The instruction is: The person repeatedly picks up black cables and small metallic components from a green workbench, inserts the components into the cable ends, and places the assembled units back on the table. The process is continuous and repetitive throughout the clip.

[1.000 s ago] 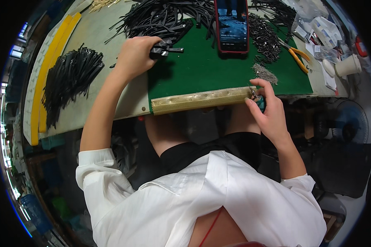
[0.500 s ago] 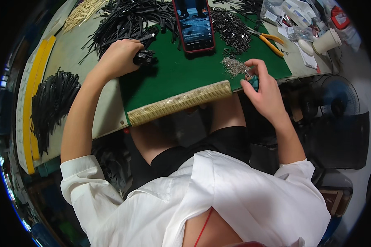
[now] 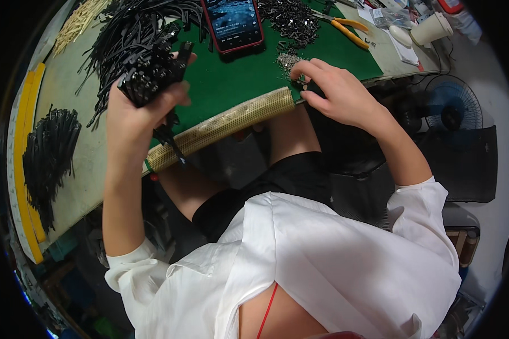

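1. The left hand (image 3: 138,107) is raised above the near edge of the bench, fingers curled tight round a bundle (image 3: 152,70) of black strips, whose clustered heads stick out above the thumb
2. A few strip tails (image 3: 172,144) hang from the bottom of that fist, down across the wrapped bar
3. The right hand (image 3: 336,93) sits at the right end of the bar, thumb and forefinger pinched together on a small dark part (image 3: 301,86); what the part is cannot be told, it is too small
4. The bar (image 3: 226,124) is a long tan roll with a mesh-like skin, lying along the front edge of the green mat (image 3: 237,79)
5. Just beyond the right hand's fingertips a small heap of grey metal bits (image 3: 288,59) lies on the mat
6. A phone (image 3: 233,22) in a red case lies face up at the far side of the mat, screen lit
7. Left of the phone a big loose pile of black strips (image 3: 124,31) spreads over the mat and bench
8. A second, tidier pile (image 3: 48,152) lies far left beside a yellow rail (image 3: 22,141)
9. Orange-handled pliers (image 3: 345,28) lie far right on the mat, and a pale cup (image 3: 431,28) stands past them
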Demonstrator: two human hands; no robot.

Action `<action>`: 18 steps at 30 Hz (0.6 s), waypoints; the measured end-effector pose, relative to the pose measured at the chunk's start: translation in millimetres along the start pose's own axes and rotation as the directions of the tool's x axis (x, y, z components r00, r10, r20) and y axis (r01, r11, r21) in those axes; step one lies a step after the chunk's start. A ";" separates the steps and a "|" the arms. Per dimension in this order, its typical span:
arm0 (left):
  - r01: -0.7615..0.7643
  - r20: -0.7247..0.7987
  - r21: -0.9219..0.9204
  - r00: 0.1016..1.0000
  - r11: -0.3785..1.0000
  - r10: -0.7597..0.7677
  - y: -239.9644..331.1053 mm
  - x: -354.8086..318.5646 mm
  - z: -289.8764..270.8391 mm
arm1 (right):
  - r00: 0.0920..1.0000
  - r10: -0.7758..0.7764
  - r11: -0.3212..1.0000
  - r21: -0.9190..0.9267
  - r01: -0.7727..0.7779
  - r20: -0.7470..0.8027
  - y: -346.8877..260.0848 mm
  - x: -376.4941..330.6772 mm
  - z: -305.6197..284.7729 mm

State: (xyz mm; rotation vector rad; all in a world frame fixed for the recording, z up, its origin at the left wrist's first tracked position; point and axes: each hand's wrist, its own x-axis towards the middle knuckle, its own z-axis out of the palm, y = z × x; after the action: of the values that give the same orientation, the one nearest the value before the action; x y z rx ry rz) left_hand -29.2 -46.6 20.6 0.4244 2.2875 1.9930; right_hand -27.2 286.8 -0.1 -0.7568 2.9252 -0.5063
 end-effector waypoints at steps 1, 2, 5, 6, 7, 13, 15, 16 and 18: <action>0.021 -0.012 -0.004 1.000 1.000 -0.021 0.1 -3.4 4.3 | 1.000 0.003 1.000 -0.011 -0.003 -0.008 0.8 1.6 1.2; 0.044 -0.030 -0.005 0.999 0.999 -0.044 2.0 -7.4 8.0 | 1.000 -0.001 1.000 -0.020 0.001 -0.013 0.3 3.4 2.7; 0.057 -0.035 -0.045 0.998 0.997 -0.059 -5.8 -12.4 9.3 | 1.000 0.003 1.000 -0.031 -0.004 -0.004 -3.5 4.9 1.2; 0.030 -0.069 -0.056 0.997 0.998 -0.033 -6.7 -12.7 12.0 | 1.000 -0.005 0.999 -0.032 0.005 0.004 -4.0 5.4 0.1; 0.002 -0.102 -0.065 0.995 0.998 -0.008 -6.7 -12.6 16.9 | 1.000 -0.013 0.999 -0.033 0.013 0.011 -4.4 5.9 -1.0; -0.064 -0.131 -0.098 0.990 0.993 0.051 -13.3 -10.8 22.1 | 0.999 -0.014 1.000 -0.028 0.015 0.033 -5.4 5.7 -2.0; -0.065 -0.117 -0.060 0.991 0.996 0.058 -13.7 -10.2 22.7 | 0.999 -0.008 0.999 -0.036 0.010 0.038 -5.3 6.3 -2.1; -0.045 -0.106 -0.020 0.993 0.999 0.043 -11.6 -10.7 21.6 | 0.999 -0.003 0.999 -0.043 0.005 0.043 -5.4 6.2 -2.3; -0.036 -0.102 0.024 0.994 0.999 0.038 -11.6 -11.8 19.6 | 0.999 -0.013 0.999 -0.047 0.015 0.043 -5.9 7.2 -2.2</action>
State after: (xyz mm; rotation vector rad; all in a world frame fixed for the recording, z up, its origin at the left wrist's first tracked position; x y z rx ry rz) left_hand -15.0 -32.2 4.9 0.3775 2.3810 2.0540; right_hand -31.2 279.1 4.0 -0.7835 2.9035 -0.4184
